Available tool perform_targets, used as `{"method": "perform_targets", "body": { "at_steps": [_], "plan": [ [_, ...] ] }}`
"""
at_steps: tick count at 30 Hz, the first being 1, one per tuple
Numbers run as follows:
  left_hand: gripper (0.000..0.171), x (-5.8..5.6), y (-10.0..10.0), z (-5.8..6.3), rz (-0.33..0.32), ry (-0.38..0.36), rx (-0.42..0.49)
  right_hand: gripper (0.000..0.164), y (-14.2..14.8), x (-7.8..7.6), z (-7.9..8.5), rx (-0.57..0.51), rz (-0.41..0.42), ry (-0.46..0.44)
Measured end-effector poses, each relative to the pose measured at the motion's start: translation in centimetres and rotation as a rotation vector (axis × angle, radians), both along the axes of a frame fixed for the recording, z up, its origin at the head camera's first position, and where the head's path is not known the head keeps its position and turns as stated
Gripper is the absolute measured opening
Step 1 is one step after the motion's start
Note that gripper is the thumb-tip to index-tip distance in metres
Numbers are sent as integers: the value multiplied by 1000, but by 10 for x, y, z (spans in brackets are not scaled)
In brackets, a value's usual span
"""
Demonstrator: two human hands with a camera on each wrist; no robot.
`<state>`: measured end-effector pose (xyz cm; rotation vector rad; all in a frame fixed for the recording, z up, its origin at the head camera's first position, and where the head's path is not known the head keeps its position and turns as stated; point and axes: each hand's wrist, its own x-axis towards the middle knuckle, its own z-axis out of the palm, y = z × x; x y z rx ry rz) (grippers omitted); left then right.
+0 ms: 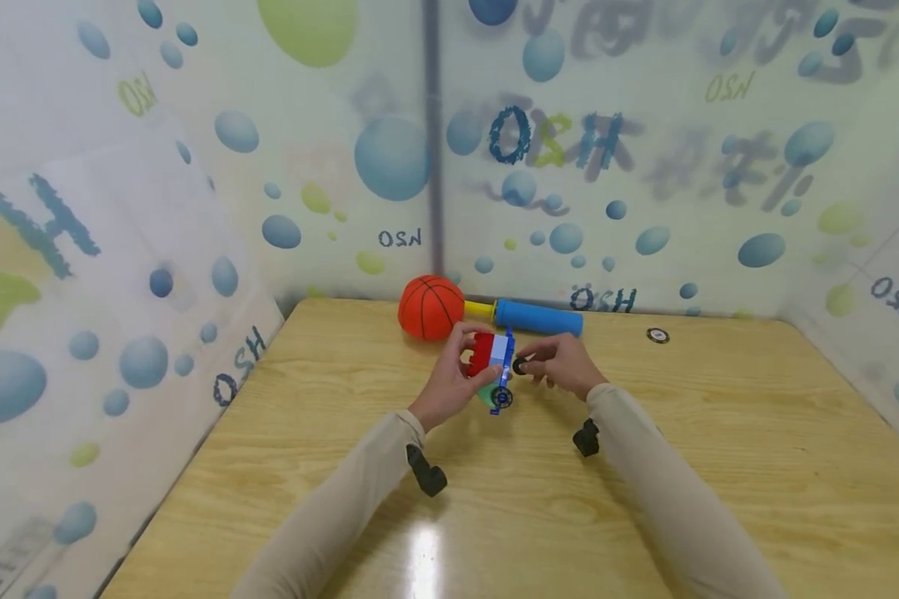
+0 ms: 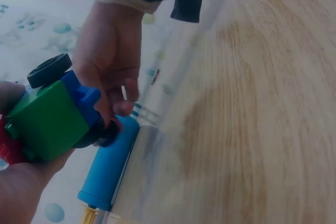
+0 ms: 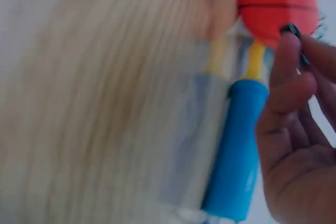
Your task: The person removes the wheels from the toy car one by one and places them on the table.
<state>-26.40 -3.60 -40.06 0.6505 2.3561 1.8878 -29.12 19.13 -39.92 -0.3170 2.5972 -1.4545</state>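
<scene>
My left hand (image 1: 449, 387) grips a toy block car (image 1: 499, 348) with red, white and green blocks on a blue base, tilted up on its side above the table. One black wheel (image 1: 503, 398) sits on the base's near end; another wheel (image 2: 50, 70) shows beside the green block (image 2: 50, 121) in the left wrist view. Just right of the base, my right hand (image 1: 563, 363) pinches a small black wheel (image 1: 520, 366) between thumb and fingers. In the right wrist view that wheel (image 3: 290, 29) is partly hidden by the fingertips.
Behind the hands lie a red toy basketball (image 1: 430, 308) and a blue pump (image 1: 539, 317) with a yellow end, close to the back wall. A round black-and-white disc (image 1: 658, 335) lies at the back right of the wooden table (image 1: 749, 433). Patterned walls enclose the back and sides.
</scene>
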Motion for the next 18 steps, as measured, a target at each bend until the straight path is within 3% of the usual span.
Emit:
{"method": "perform_targets", "body": {
  "at_steps": [8, 18],
  "plan": [
    [51, 3, -2, 0, -6, 8, 0, 24, 9, -25, -17, 131, -20, -103],
    [50, 2, -3, 2, -3, 11, 1, 25, 7, -33, -15, 267, -58, -64]
  ]
}}
